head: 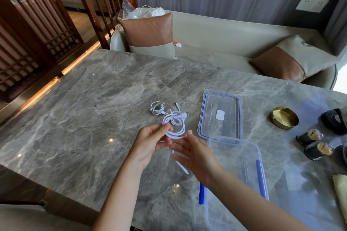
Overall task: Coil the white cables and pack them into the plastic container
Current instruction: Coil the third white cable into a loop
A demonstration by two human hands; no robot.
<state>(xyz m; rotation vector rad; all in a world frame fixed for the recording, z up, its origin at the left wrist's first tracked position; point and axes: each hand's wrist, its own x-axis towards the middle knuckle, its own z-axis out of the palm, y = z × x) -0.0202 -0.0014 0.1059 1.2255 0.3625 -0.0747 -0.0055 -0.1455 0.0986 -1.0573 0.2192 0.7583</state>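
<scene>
Above marble table [78,118]: left hand [150,142] pinches coiled white cable [175,127]; right hand [195,154] spread.

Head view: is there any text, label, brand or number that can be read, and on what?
None can be read.
Lid: a small white sticker, with no print that can be made out.
Wall plate: marks too small to read.
Cables, container, ashtray: no visible text.
</scene>
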